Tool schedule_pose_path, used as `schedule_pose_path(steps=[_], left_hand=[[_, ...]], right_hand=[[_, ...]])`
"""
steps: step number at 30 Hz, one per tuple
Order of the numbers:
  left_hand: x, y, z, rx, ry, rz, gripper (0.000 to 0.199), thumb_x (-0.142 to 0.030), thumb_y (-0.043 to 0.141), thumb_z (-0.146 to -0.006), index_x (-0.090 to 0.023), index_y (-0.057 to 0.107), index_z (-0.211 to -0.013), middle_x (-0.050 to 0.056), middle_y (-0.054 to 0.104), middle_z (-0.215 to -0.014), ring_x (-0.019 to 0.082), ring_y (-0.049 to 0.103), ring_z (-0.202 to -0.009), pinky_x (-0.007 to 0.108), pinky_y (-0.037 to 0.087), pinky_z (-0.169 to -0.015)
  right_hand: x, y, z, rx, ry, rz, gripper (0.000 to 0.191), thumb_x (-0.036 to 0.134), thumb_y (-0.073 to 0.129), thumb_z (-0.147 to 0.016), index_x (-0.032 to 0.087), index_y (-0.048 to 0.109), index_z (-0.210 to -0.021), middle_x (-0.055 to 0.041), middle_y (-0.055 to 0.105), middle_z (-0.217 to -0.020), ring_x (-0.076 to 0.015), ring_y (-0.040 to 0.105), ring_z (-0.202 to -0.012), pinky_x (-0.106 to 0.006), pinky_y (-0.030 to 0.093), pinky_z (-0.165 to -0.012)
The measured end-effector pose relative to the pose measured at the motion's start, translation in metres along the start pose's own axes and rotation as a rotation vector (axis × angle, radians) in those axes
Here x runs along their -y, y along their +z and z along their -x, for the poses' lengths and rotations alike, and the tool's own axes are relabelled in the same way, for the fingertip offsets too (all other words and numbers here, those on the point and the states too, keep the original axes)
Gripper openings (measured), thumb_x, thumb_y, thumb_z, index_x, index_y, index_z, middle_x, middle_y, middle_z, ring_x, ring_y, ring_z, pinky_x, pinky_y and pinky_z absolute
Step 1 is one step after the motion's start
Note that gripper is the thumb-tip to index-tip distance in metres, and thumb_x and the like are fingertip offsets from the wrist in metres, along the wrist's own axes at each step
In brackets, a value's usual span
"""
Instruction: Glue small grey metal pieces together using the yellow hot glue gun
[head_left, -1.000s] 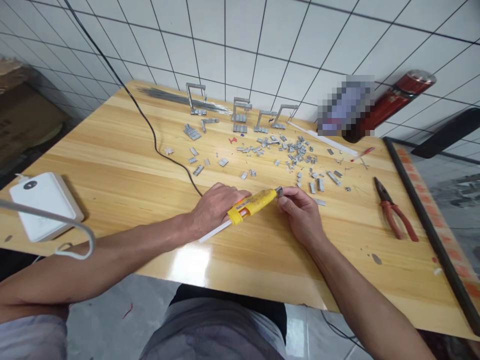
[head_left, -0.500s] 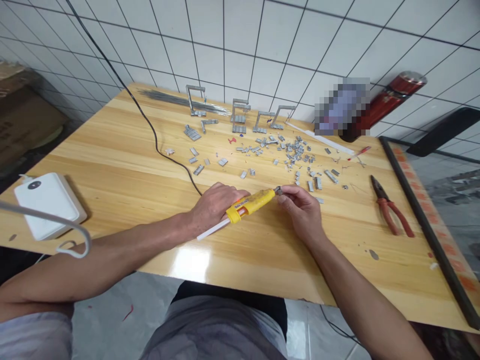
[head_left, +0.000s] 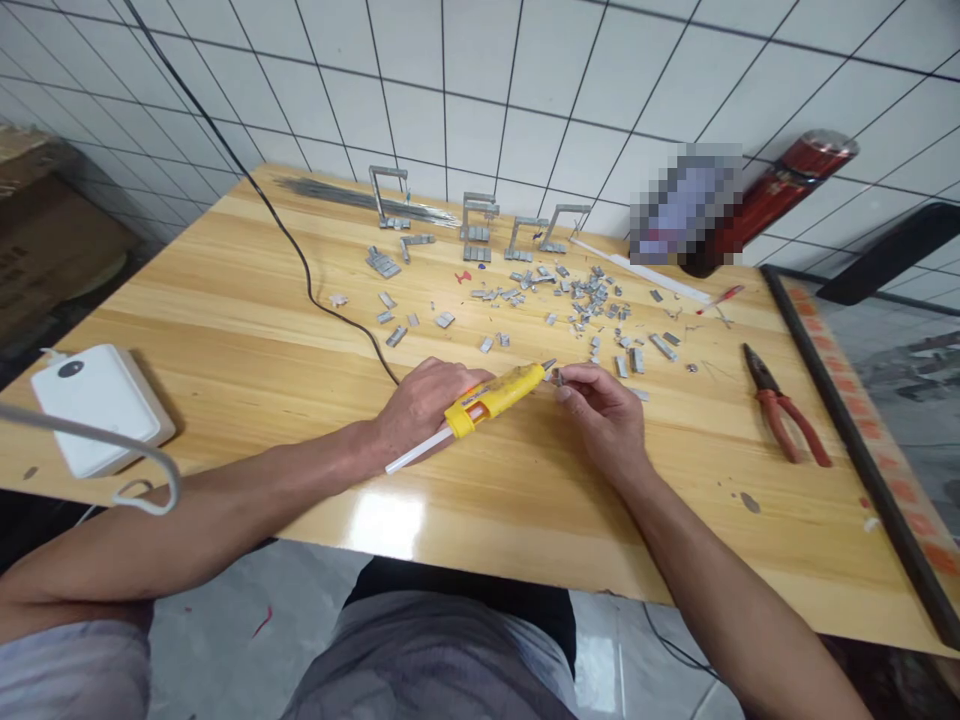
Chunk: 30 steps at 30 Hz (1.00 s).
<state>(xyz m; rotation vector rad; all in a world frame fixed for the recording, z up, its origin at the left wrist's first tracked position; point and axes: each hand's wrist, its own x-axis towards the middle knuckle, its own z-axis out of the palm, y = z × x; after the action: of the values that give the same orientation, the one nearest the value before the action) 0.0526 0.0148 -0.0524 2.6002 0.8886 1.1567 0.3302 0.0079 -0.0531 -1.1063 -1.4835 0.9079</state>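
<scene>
– First, the largest item?
– Wooden table (head_left: 247, 330), with far edge along white tiled wall (head_left: 409, 80).
– Next in size?
– Dark-framed panel (head_left: 841, 420), along right edge of the surface. Then red flask (head_left: 787, 200), near far right corner. Then white box-shaped device (head_left: 101, 415), at near left corner.
– State of hands?
– Apart from each other, above near half of surface. Left hand (head_left: 420, 402): wrapped around yellow glue gun (head_left: 501, 395). Right hand (head_left: 606, 408): closed to a pinch at thumb and fingers; for held part, see last item.
– Position of glue gun?
– Inward of near edge, about midway between left and right edges, with nozzle (head_left: 549, 365) toward right hand and white stick (head_left: 418, 450) protruding from rear toward near edge.
– Smaller tools?
– Pliers (head_left: 768, 394) with red handles, just left of panel, with handles toward near edge.
– Smaller again?
– Metal brackets (head_left: 477, 234), upright in a row close to far edge. Toward middle of surface, scattered metal pieces (head_left: 592, 292).
– Last item?
– Small metal piece (head_left: 557, 378), between thumb and fingers of right hand, just beside nozzle. Contact with nozzle: cannot tell.
</scene>
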Motion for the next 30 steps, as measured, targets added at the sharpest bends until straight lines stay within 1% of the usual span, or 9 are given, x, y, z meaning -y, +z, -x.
schedule_pose_path(steps=[3,7,12,14,18,21,23,26,30], left_hand=[[0.0,0.001,0.0,-0.007,-0.003,-0.002,0.028,-0.036,0.051,-0.114,-0.018,0.068,-0.126,0.01,0.085,-0.106,0.019,0.079,-0.087,0.035,0.055,-0.08],[0.0,0.001,0.001,0.029,-0.035,-0.001,0.028,-0.035,0.051,-0.112,-0.019,0.07,-0.125,0.009,0.084,-0.104,0.02,0.078,-0.088,0.036,0.057,-0.083],[-0.002,-0.001,0.002,0.019,-0.064,0.006,0.027,-0.036,0.053,-0.111,-0.019,0.071,-0.12,0.009,0.083,-0.105,0.02,0.077,-0.086,0.034,0.058,-0.081],[-0.006,-0.003,0.002,0.027,-0.186,0.032,0.023,-0.039,0.059,-0.108,-0.02,0.072,-0.113,0.006,0.082,-0.101,0.018,0.075,-0.083,0.032,0.057,-0.076],[-0.014,-0.008,-0.003,0.071,-0.529,0.11,0.023,-0.044,0.068,-0.102,-0.022,0.072,-0.104,-0.001,0.077,-0.085,0.016,0.07,-0.073,0.028,0.052,-0.064],[-0.012,-0.01,-0.009,0.058,-0.631,0.219,0.026,-0.047,0.071,-0.098,-0.022,0.071,-0.094,-0.003,0.073,-0.076,0.014,0.065,-0.065,0.026,0.05,-0.058],[-0.006,-0.01,-0.01,0.05,-0.652,0.299,0.03,-0.051,0.073,-0.096,-0.021,0.072,-0.094,0.0,0.076,-0.082,0.016,0.07,-0.072,0.028,0.056,-0.063],[0.003,-0.009,-0.009,0.079,-0.729,0.343,0.039,-0.058,0.077,-0.092,-0.021,0.077,-0.105,0.005,0.083,-0.1,0.024,0.078,-0.092,0.037,0.066,-0.081],[0.01,-0.008,-0.004,0.116,-0.865,0.337,0.052,-0.066,0.082,-0.088,-0.021,0.082,-0.115,0.01,0.085,-0.113,0.03,0.081,-0.103,0.047,0.068,-0.092]], right_hand=[[0.0,-0.001,0.001,-0.01,0.007,-0.002,0.025,0.053,0.084,-0.091,0.032,0.083,-0.106,-0.0026,0.078,-0.098,-0.0198,0.068,-0.086,-0.036,0.056,-0.08],[0.003,0.0,0.002,-0.029,0.046,-0.005,0.034,0.059,0.085,-0.088,0.03,0.081,-0.105,-0.0022,0.075,-0.092,-0.0194,0.065,-0.081,-0.037,0.056,-0.077],[0.008,-0.001,0.002,-0.025,0.037,0.002,0.029,0.055,0.083,-0.09,0.029,0.08,-0.102,-0.0029,0.077,-0.097,-0.0201,0.068,-0.086,-0.037,0.056,-0.081],[0.008,-0.002,0.002,-0.023,0.041,-0.007,0.024,0.051,0.083,-0.092,0.029,0.08,-0.102,-0.0024,0.077,-0.097,-0.0198,0.068,-0.086,-0.036,0.055,-0.081],[0.006,-0.002,0.002,-0.004,0.081,-0.023,0.019,0.044,0.081,-0.092,0.029,0.08,-0.102,-0.0021,0.077,-0.099,-0.0199,0.068,-0.088,-0.036,0.056,-0.083],[0.006,-0.001,0.002,0.027,0.114,-0.04,0.021,0.046,0.081,-0.091,0.028,0.08,-0.102,-0.0022,0.078,-0.098,-0.0199,0.069,-0.087,-0.036,0.056,-0.082],[0.006,-0.001,0.001,0.051,0.131,-0.063,0.024,0.048,0.082,-0.091,0.028,0.08,-0.103,-0.0022,0.078,-0.098,-0.0198,0.069,-0.086,-0.037,0.057,-0.081],[0.006,0.0,0.001,0.067,0.138,-0.072,0.026,0.05,0.082,-0.09,0.029,0.08,-0.104,-0.0024,0.079,-0.1,-0.0198,0.069,-0.085,-0.037,0.057,-0.08],[0.006,0.001,0.001,0.055,0.137,-0.052,0.021,0.046,0.082,-0.091,0.029,0.08,-0.102,-0.0018,0.078,-0.097,-0.0191,0.067,-0.083,-0.037,0.055,-0.079]])
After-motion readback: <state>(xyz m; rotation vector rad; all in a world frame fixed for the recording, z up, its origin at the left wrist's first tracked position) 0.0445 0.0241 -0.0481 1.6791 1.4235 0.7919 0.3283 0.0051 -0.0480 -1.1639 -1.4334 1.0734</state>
